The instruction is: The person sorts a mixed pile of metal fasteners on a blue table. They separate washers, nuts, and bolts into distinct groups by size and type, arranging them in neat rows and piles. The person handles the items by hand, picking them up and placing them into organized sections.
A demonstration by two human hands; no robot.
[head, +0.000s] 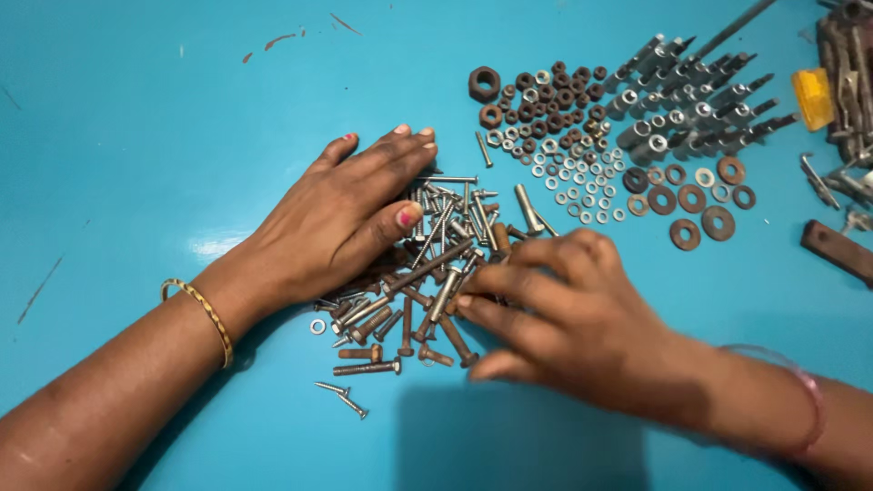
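Lying at the centre of the frame, a pile of bolts, mixed with screws and nails, spreads across the blue table. The left hand rests flat on the pile's left edge, fingers stretched out and together, its grip wide and holding nothing. The right hand covers the pile's right side, its fingers curled narrow and touching the bolts; whether they pinch one I cannot tell. A lone washer lies at the pile's lower left, and two small screws lie just below the pile.

Toward the upper right, sorted groups sit apart from the pile: dark nuts, with one large nut at their left, small bright washers below them, rusty flat washers further right, and rows of silvery sleeves above those. At the right edge lie a yellow block and rusty metal pieces. A gold bangle circles the left wrist, a pink one the right.
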